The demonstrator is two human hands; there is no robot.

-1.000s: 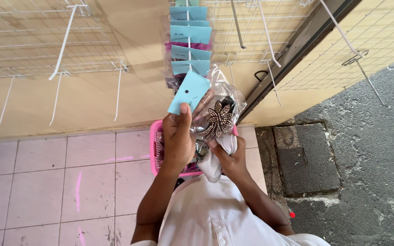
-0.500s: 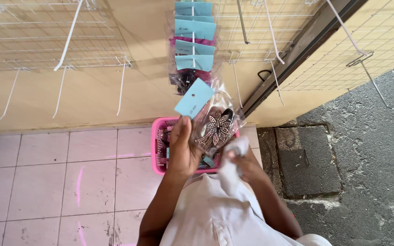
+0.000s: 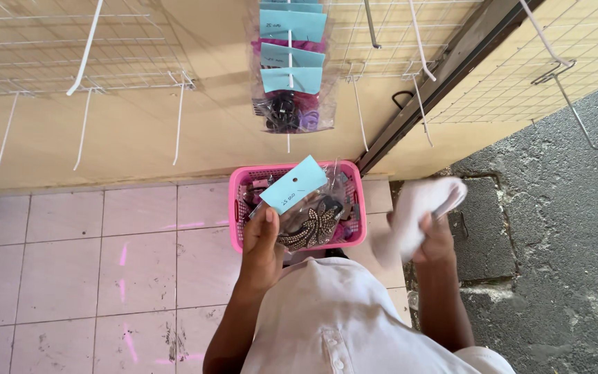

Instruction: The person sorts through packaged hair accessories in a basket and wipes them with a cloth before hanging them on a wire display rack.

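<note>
Nearest in view, the person's white shirt [image 3: 340, 318] fills the bottom middle, with pale floor tiles [image 3: 91, 263] spreading open to the left and rough grey pavement [image 3: 562, 263] to the right. Between them a dark metal door track [image 3: 444, 76] runs diagonally up to the right, marking the edge where the tiled floor ends.

The left hand [image 3: 263, 242] is raised in front of the chest, forearm rising from the lower left, fingers and thumb closed on the left edge of a clear packet [image 3: 309, 215]. The right hand [image 3: 432, 232] is held out to the right, well apart from the left, its fingers clenched around a white cloth [image 3: 417, 208] that bunches up above the knuckles.

The clear packet is transparent plastic with a light blue card header [image 3: 293, 183] tilted up to the right, and inside it lies a dark, beaded, butterfly-shaped hair ornament [image 3: 313, 227]. It is held just above a pink plastic basket [image 3: 243, 180] that stands on the tiles against the wall, with more small packets inside.

Farther off, on the yellow wall [image 3: 133, 131], white wire grid panels [image 3: 50, 55] carry bare white hooks on the left. At the top middle, a row of similar packets with blue cards [image 3: 292, 62] hangs from one hook, directly above the basket.
</note>
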